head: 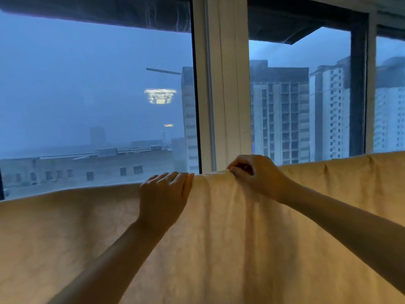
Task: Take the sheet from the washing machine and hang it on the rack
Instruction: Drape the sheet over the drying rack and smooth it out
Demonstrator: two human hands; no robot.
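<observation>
A pale yellow sheet (219, 238) hangs across the whole width of the view, draped over a support that the cloth hides. Its top fold runs from lower left up to the right. My left hand (163, 198) lies flat on the sheet just below the top fold, fingers straight and together. My right hand (256, 174) pinches a bunched ridge of the fabric at the top fold, fingers curled around it. The rack itself and the washing machine are not in view.
Right behind the sheet is a large window with a white frame post (223, 84) in the middle. A dark roller blind (98, 12) hangs at the top. Tall buildings (280, 115) stand outside.
</observation>
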